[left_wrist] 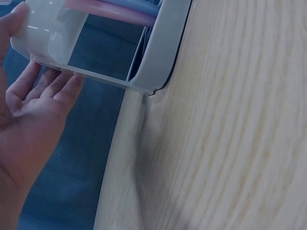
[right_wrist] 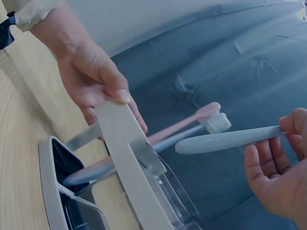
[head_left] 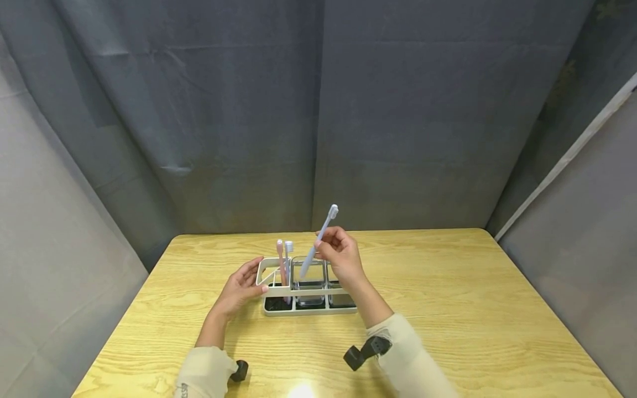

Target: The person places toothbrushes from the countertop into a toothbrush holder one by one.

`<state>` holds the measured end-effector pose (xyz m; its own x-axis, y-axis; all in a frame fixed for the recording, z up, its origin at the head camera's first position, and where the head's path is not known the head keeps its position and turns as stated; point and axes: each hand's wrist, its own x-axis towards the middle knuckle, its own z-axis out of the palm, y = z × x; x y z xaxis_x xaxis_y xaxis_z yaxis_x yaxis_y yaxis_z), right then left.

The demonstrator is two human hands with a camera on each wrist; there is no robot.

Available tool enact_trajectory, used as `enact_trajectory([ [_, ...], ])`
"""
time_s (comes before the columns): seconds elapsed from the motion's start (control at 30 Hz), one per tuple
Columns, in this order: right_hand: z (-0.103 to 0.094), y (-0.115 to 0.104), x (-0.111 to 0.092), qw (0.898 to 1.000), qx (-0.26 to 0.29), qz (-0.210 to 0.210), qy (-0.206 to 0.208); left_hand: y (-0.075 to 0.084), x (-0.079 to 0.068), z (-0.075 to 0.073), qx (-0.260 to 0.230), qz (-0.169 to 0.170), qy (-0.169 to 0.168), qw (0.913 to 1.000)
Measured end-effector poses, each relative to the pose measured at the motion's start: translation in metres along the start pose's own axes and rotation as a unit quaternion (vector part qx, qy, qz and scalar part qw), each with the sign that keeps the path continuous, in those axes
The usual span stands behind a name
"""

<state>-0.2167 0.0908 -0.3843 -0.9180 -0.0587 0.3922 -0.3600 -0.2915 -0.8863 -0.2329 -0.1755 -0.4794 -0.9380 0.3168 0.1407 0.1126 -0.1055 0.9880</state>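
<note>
Three toothbrushes showing, one blue-grey toothbrush (head_left: 320,235) being held, two toothbrushes (head_left: 283,260) standing in one holder (head_left: 308,309), two hands (head_left: 343,257) working, one table (head_left: 473,309).

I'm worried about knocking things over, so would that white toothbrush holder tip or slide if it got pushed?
The holder looks long and low, so probably slides rather than tips. The left hand steadying its end suggests it's light. Two upright toothbrushes might rattle.

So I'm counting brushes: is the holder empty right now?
No, a pink toothbrush and a pale one stand in the holder.
</note>
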Motion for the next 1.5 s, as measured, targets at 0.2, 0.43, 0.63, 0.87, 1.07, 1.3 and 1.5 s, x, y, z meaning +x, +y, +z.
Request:
enact_trajectory([
  [0.2,0.012,0.009,0.002,1.000,0.018,0.014,-0.011,0.001,-0.001,-0.001,0.004,0.000,0.008,1.0000],
  [0.43,0.020,0.023,0.002,0.999,-0.017,0.037,-0.026,0.000,-0.001,-0.002,0.002,-0.004,0.010,0.9999],
  [0.63,0.024,0.032,0.001,0.996,-0.071,0.040,-0.038,-0.001,-0.001,-0.002,-0.001,-0.007,0.009,0.9999],
  [0.87,0.028,0.039,-0.002,0.989,-0.132,0.049,-0.043,0.000,0.001,-0.001,0.008,-0.014,0.008,0.9998],
  [1.07,0.029,0.045,-0.004,0.984,-0.161,0.063,-0.048,-0.001,0.002,0.000,0.003,-0.012,0.009,0.9999],
  [1.3,0.026,0.048,-0.005,0.972,-0.215,0.067,-0.068,-0.002,0.002,0.002,0.004,-0.007,0.006,0.9999],
  [1.5,0.026,0.045,-0.006,0.954,-0.276,0.058,-0.105,-0.003,0.002,0.002,0.001,-0.003,0.006,1.0000],
])
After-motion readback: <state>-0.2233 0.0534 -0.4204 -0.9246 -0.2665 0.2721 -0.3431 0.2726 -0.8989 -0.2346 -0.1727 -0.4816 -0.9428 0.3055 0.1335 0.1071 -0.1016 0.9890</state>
